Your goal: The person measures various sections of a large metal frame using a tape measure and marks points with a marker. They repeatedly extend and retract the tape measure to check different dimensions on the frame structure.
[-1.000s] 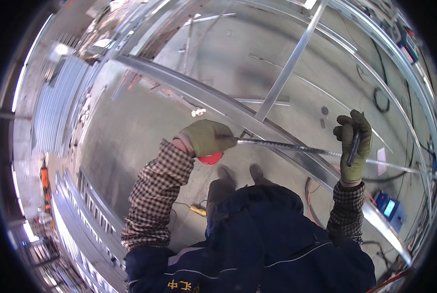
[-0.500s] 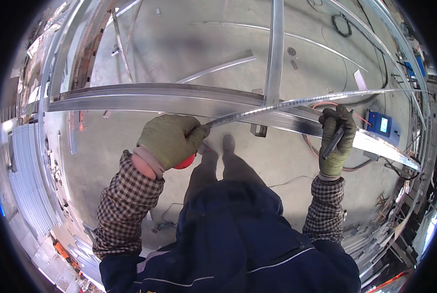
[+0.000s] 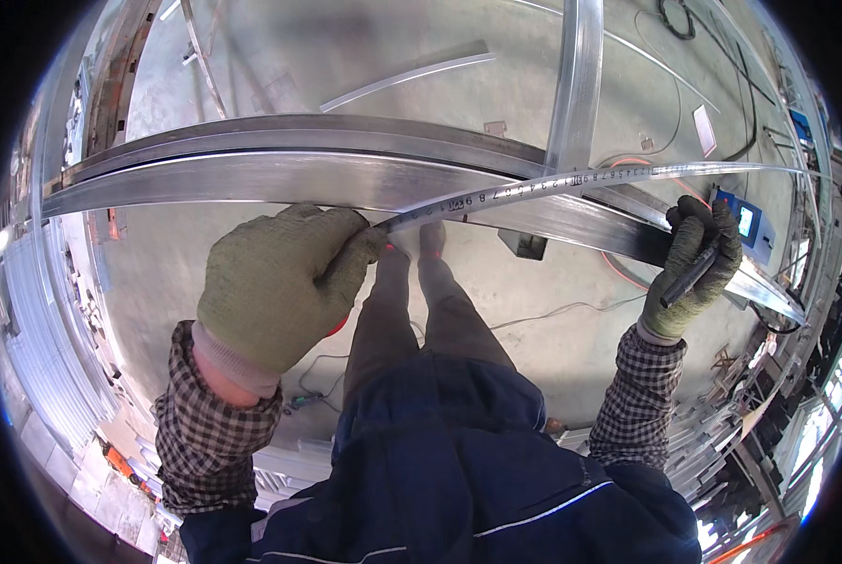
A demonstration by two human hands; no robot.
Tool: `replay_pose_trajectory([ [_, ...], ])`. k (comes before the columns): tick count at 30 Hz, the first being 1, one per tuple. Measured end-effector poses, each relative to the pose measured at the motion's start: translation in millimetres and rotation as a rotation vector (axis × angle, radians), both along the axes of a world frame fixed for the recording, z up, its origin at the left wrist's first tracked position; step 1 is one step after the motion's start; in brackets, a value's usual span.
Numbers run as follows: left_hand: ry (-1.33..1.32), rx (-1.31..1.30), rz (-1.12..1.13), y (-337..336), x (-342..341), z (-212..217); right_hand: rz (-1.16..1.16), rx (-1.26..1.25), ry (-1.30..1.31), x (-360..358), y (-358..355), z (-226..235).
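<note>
My left hand (image 3: 275, 282), in an olive work glove, is closed on a tape measure, its thumb pressed along the start of the drawn-out blade (image 3: 524, 188). A sliver of the red case (image 3: 338, 326) shows beneath the glove; the rest is hidden. The silver blade runs rightward over a long metal beam (image 3: 251, 177) and past an upright-joining crosspiece (image 3: 576, 89). My right hand (image 3: 698, 268), gloved too with dark fingertips, grips a black marker (image 3: 690, 278) near the beam's right part, just below the blade and seemingly apart from it.
A blue machine (image 3: 748, 226) with a lit screen stands beyond my right hand. A loose metal strip (image 3: 407, 80) lies on the floor past the beam. Stacked metal profiles (image 3: 49, 329) are at the left. Cables (image 3: 552, 315) trail across the floor near my legs.
The view has come nearer the beam, and both hands look larger. My left hand sits further left and my right hand further right, each keeping its hold.
</note>
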State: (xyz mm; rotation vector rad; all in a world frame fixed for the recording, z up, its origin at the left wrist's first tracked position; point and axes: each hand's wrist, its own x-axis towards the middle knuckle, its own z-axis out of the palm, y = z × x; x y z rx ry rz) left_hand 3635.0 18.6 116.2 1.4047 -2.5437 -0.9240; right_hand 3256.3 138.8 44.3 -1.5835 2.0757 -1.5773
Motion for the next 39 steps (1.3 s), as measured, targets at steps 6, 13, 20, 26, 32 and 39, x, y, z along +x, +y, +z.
replay_pose_trajectory([
  [6, 0.047, 0.032, 0.01, -1.0, -0.2, 0.5, 0.006, 0.009, 0.062, -1.7, -2.3, -2.8],
  [13, 0.0, 0.096, 0.024, -2.5, 0.2, 2.7, -0.007, -0.003, 0.079, 3.6, -4.5, -2.9],
  [20, 0.024, 0.133, 0.035, -3.1, -1.1, 4.2, 0.003, -0.03, 0.07, 4.1, -4.0, -4.5],
  [26, 0.03, 0.176, 0.05, -2.3, -1.4, 4.7, 0.013, -0.03, 0.068, 3.8, -2.6, -4.0],
  [32, 0.034, 0.171, 0.067, -0.4, -1.8, 4.4, 0.015, -0.042, 0.034, 4.7, -2.8, -5.0],
  [39, 0.034, 0.219, 0.078, -0.7, -1.6, 5.8, 0.001, -0.058, 0.042, 5.2, -2.8, -6.3],
])
